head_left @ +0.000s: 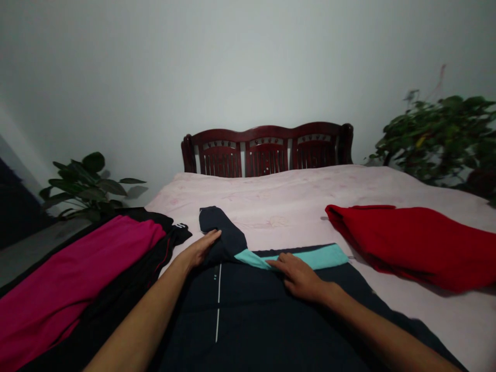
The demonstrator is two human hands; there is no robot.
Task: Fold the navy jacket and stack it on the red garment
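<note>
A dark navy garment (248, 320) with a thin white stripe lies spread on the bed, and its turquoise band (310, 258) runs across the top. One navy sleeve (222, 240) is folded back over the garment, pointing away from me. My left hand (199, 250) lies flat against the sleeve's near side, its fingers extended. My right hand (296, 276) rests flat on the turquoise band and navy cloth, with nothing gripped.
The bed's pale pink sheet (271, 201) runs back to a dark wooden headboard (267, 147). A folded magenta garment (73, 279) on black cloth (116, 305) lies at left, and a red garment (411, 245) at right. Leafy plants (437, 139) stand beyond both bed corners.
</note>
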